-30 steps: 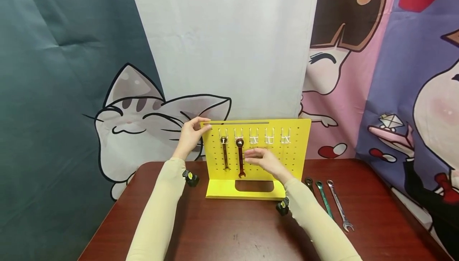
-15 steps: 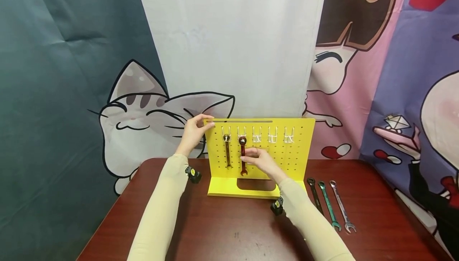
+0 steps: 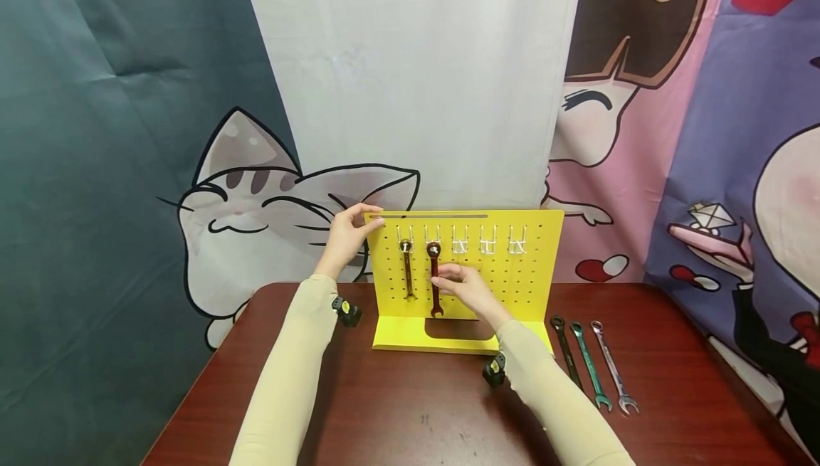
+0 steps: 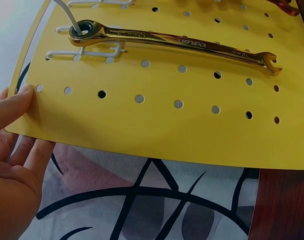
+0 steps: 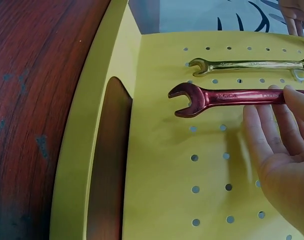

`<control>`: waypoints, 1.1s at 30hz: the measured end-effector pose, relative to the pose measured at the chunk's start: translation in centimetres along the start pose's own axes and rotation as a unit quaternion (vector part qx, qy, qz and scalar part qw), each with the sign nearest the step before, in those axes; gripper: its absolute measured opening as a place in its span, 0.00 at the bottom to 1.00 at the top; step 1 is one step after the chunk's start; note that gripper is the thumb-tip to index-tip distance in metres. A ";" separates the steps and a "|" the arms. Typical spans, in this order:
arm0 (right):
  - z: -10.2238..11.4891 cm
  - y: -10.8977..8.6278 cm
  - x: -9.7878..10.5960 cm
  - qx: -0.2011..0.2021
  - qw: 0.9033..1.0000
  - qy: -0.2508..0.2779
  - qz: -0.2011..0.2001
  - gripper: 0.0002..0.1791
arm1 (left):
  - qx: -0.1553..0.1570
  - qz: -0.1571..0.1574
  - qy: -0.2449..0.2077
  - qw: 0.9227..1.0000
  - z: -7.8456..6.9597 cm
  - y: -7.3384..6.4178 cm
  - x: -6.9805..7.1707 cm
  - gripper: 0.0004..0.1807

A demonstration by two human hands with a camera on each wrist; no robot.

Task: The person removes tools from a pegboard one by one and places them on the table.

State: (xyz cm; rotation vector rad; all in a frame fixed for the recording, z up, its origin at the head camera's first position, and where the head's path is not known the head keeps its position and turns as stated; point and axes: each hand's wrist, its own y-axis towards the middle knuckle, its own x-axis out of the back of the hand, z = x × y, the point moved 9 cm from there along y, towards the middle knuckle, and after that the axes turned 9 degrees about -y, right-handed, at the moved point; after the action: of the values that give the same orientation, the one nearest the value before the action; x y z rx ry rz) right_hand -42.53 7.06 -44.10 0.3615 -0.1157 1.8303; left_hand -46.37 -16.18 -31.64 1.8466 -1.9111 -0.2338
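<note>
A yellow pegboard stand [image 3: 543,260] stands on the table. My left hand [image 3: 346,238] pinches its upper left corner, thumb [image 4: 16,105] on the front and the other fingers behind. A gold combination wrench [image 4: 182,42] hangs by its ring end from the leftmost white hook. To its right, a red combination wrench [image 3: 435,282] hangs upright at the second hook, open end down. My right hand [image 3: 470,292] pinches the red wrench's shaft between thumb and fingers, as the right wrist view [image 5: 262,96] also shows. The red wrench's ring end is outside the right wrist view.
Several white hooks [image 3: 488,240] line the board's upper part, those right of the red wrench bare. On the brown table [image 3: 384,409], right of the stand, lie a black wrench [image 3: 565,348], a green wrench [image 3: 591,366] and a silver wrench [image 3: 613,366]. Printed cloth [image 3: 410,82] hangs behind.
My right hand has moved left from beside the red wrench and now pinches its shaft. The left hand stays on the board's corner. The head view has shifted slightly.
</note>
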 end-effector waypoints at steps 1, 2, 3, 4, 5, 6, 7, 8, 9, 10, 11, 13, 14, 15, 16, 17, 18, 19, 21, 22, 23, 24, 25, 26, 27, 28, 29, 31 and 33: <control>0.0 -0.1 0.0 -0.001 1.000 0.000 0.000 0.18 | 0.001 0.001 0.001 1.000 0.0 0.0 0.0 0.13; 0.1 -0.1 0.1 -0.002 1.000 -0.001 -0.001 0.18 | 0.001 0.001 0.001 1.000 0.0 -0.1 0.0 0.13; 0.1 -0.2 0.1 -0.002 1.000 -0.002 -0.001 0.18 | 0.002 0.002 0.002 1.000 0.0 -0.1 -0.1 0.13; 0.2 -0.2 0.2 -0.002 1.000 -0.005 -0.002 0.19 | 0.003 0.001 0.003 1.000 0.0 -0.1 -0.1 0.14; 0.3 -0.3 0.2 -0.002 1.000 -0.005 -0.002 0.19 | 0.003 0.001 0.003 1.000 0.0 -0.1 -0.1 0.14; 0.3 -0.4 0.3 0.000 1.000 -0.007 -0.003 0.19 | 0.003 0.001 0.003 1.000 -0.1 -0.2 -0.1 0.14; 0.4 -0.4 0.3 -0.001 1.000 -0.007 -0.003 0.19 | 0.003 0.000 0.002 1.000 -0.1 -0.2 -0.1 0.13; 0.4 -0.5 0.4 0.001 1.000 -0.009 -0.004 0.19 | 0.003 -0.001 0.000 1.000 -0.2 -0.2 -0.1 0.13; 0.5 -0.5 0.4 0.004 1.000 -0.009 -0.004 0.19 | 0.003 -0.002 -0.001 1.000 -0.2 -0.2 -0.1 0.13; 0.6 -0.6 0.5 0.006 1.000 -0.011 -0.005 0.19 | 0.002 -0.004 -0.003 1.000 -0.2 -0.2 -0.1 0.13; 0.7 -0.7 0.6 0.009 1.000 -0.012 -0.005 0.19 | 0.003 -0.003 -0.003 1.000 -0.2 -0.2 -0.2 0.13; 0.8 -0.9 0.8 0.012 1.000 -0.014 -0.006 0.19 | 0.004 -0.003 -0.002 1.000 -0.2 -0.2 -0.3 0.13; 0.7 -0.9 0.9 0.013 1.000 -0.016 -0.007 0.19 | 0.005 -0.002 0.000 1.000 -0.2 -0.2 -0.3 0.13; 0.8 -1.0 1.0 0.015 1.000 -0.016 -0.006 0.19 | 0.006 -0.001 0.002 1.000 -0.1 -0.2 -0.4 0.13; 0.8 -1.2 1.0 0.015 1.000 -0.018 -0.005 0.20 | 0.007 -0.001 0.004 1.000 0.0 -0.2 -0.4 0.14; 0.9 -1.3 1.1 0.016 1.000 -0.018 -0.004 0.20 | 0.008 0.000 0.004 1.000 0.0 -0.2 -0.5 0.14; 1.0 -1.4 1.2 0.015 1.000 -0.018 -0.004 0.20 | 0.009 0.000 0.004 1.000 0.0 -0.2 -0.5 0.13; 1.1 -1.5 1.2 0.016 1.000 -0.020 -0.003 0.20 | 0.008 -0.001 0.004 1.000 0.0 -0.2 -0.5 0.13; 1.3 -1.7 1.2 0.019 1.000 -0.022 0.004 0.21 | 0.008 -0.004 0.004 1.000 0.0 -0.2 -0.4 0.13; 1.5 -1.8 1.2 0.020 0.999 -0.023 0.006 0.21 | 0.008 -0.005 0.003 1.000 0.0 -0.2 -0.4 0.13; 1.6 -1.9 1.2 0.020 0.999 -0.025 0.008 0.21 | 0.007 -0.006 0.003 1.000 -0.1 -0.2 -0.3 0.13; 1.6 -2.0 1.2 0.022 0.999 -0.027 0.010 0.21 | 0.007 -0.006 0.003 1.000 0.0 -0.2 -0.2 0.13; 1.7 -2.1 1.2 0.022 0.999 -0.027 0.013 0.21 | 0.007 -0.006 0.004 1.000 0.0 -0.2 -0.2 0.13; 1.9 -2.2 1.2 0.024 0.999 -0.027 0.015 0.21 | 0.006 -0.006 0.004 1.000 0.0 -0.2 -0.2 0.13; 2.0 -2.4 1.2 0.025 0.999 -0.029 0.016 0.21 | 0.008 -0.006 0.004 1.000 0.0 -0.2 -0.2 0.13; 2.1 -2.5 1.3 0.025 0.999 -0.031 0.016 0.21 | 0.009 -0.005 0.005 1.000 0.0 -0.2 -0.1 0.13; 2.3 -2.6 1.3 0.027 0.999 -0.032 0.017 0.21 | 0.009 -0.005 0.002 1.000 0.0 -0.2 -0.1 0.13; 2.7 -2.8 1.4 0.032 0.999 -0.033 0.018 0.21 | 0.011 -0.004 -0.002 1.000 -0.1 -0.2 -0.1 0.14; 3.0 -2.9 1.5 0.036 0.998 -0.038 0.016 0.23 | 0.013 -0.004 -0.007 1.000 -0.1 -0.2 0.0 0.14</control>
State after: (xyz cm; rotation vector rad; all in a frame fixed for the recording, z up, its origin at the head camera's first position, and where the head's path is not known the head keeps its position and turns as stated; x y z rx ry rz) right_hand -39.61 8.50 -41.12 0.4828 -0.1092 1.8568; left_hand -46.18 -16.16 -31.65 1.8741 -1.9255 -0.2268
